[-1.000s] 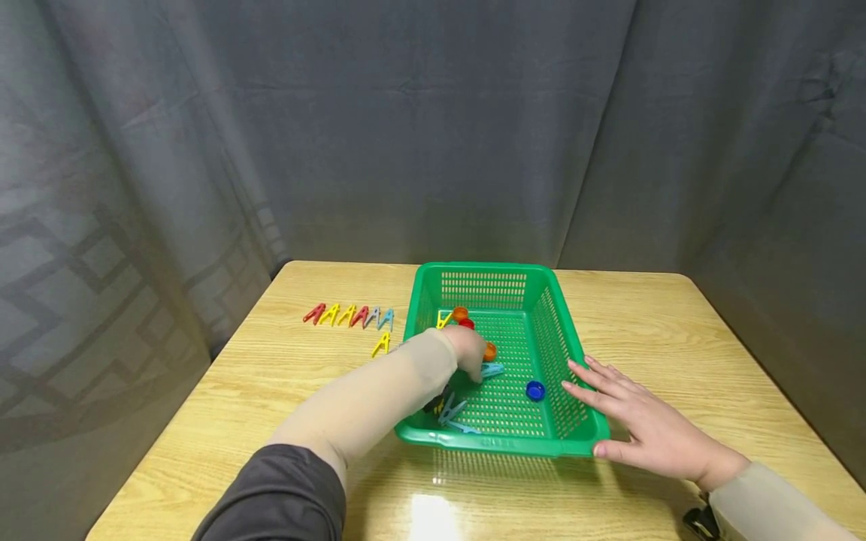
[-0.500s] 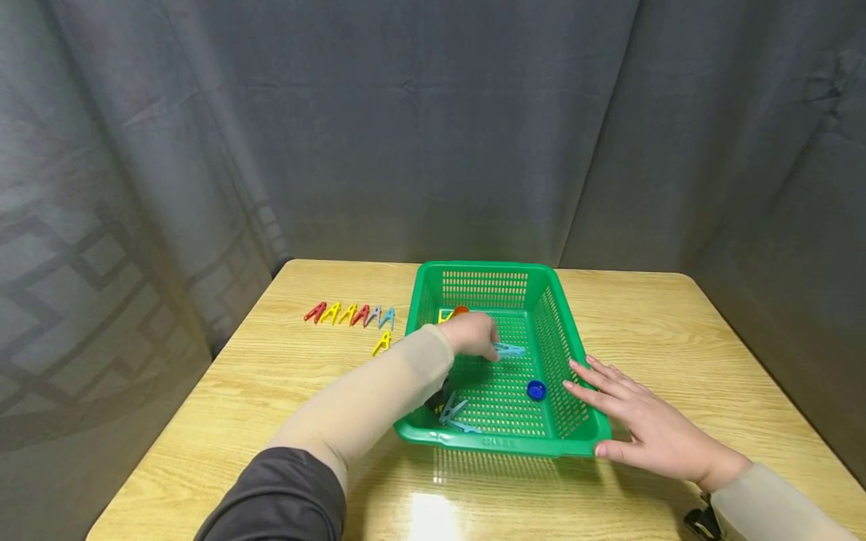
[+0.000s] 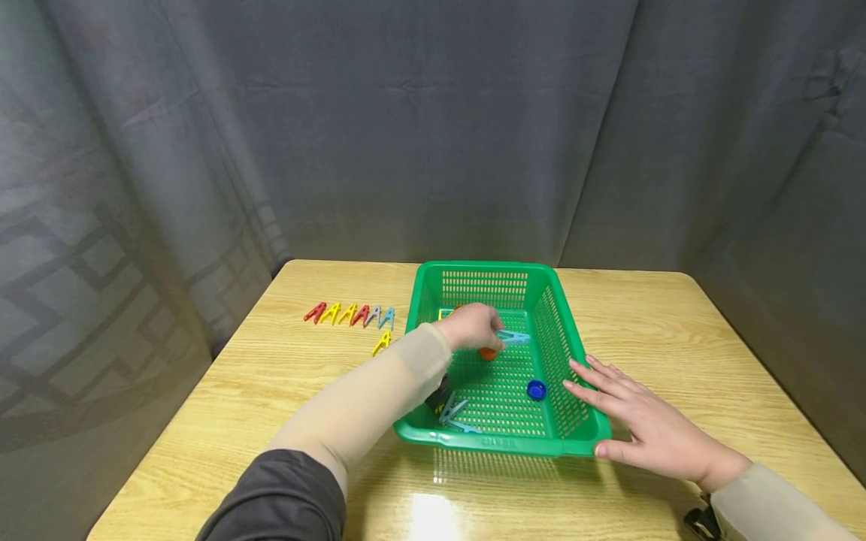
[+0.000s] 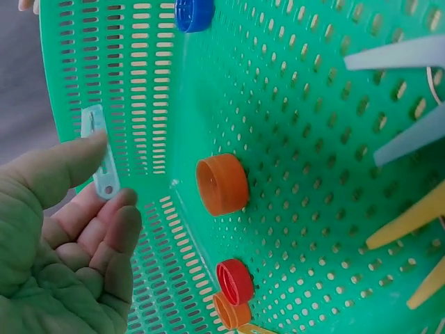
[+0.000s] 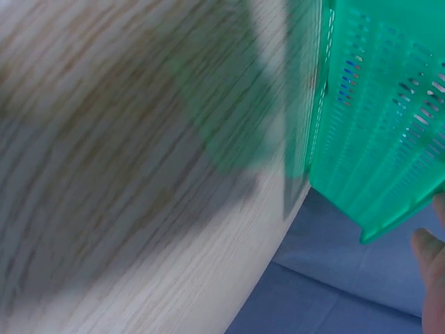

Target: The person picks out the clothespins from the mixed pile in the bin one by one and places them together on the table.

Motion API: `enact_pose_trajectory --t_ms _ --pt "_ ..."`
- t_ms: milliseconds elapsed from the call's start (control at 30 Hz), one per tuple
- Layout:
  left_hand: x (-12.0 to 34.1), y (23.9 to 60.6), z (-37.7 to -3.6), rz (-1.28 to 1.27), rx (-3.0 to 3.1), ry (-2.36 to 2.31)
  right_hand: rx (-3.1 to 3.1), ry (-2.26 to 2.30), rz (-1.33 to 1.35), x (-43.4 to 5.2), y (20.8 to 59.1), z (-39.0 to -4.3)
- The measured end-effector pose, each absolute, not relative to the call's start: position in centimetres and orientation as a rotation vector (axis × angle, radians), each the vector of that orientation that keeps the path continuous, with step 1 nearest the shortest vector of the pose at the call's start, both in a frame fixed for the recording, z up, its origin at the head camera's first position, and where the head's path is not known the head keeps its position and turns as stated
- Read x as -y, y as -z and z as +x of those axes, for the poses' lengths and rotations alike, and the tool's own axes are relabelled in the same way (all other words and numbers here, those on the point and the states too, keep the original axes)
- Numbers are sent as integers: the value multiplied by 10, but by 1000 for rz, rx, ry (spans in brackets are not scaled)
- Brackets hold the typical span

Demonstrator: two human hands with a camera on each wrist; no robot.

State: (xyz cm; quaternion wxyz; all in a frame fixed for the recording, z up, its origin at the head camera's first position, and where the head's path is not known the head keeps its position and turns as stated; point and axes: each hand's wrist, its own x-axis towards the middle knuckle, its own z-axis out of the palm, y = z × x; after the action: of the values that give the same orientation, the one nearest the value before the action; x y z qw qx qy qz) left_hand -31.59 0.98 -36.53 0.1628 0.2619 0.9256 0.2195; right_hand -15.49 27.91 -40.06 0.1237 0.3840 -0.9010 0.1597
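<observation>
The wooden table [image 3: 284, 376] carried a green perforated basket [image 3: 568, 353], the largest thing on it. Flat beside the basket's right wall lay the right hand [image 3: 643, 424], fingers straight and spread, fingertips touching the wall and the thumb at the near right corner; it held nothing.

The left hand [image 3: 470, 328] was inside the basket, raised above its floor toward the far left part. Its thumb and curled fingers pinched a pale blue clothespin [image 3: 513, 337], which stuck out to the right of the fingertips, clear of the floor. In the left wrist view the same pin [image 4: 99, 154] sat between the thumb and forefinger.

Some embossed lettering showed on the basket's near rim, too small to read.

Inside the basket, an orange bottle cap [image 3: 488, 353] lay just below the left hand, a blue cap [image 3: 537, 389] near the right wall, and two more pale blue clothespins [image 3: 453, 413] at the near left corner. The left wrist view also showed a red cap [image 4: 235, 281], a second orange cap [image 4: 231, 312] and yellow pins [image 4: 407, 223].

Left of the basket, on the table, a row of red, yellow, grey and blue clothespins [image 3: 348, 314] lay side by side, with a single yellow pin [image 3: 382, 344] nearer.
</observation>
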Motion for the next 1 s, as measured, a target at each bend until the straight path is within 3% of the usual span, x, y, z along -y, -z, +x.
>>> enact_pose_trajectory --t_ms 633,1000 --pt "-6 357 -321 822 -2502 -1196 2628 -463 1124 -280 402 -156" --pt "15 333 -316 836 -2472 -1289 2615 -464 1128 -280 402 -156"
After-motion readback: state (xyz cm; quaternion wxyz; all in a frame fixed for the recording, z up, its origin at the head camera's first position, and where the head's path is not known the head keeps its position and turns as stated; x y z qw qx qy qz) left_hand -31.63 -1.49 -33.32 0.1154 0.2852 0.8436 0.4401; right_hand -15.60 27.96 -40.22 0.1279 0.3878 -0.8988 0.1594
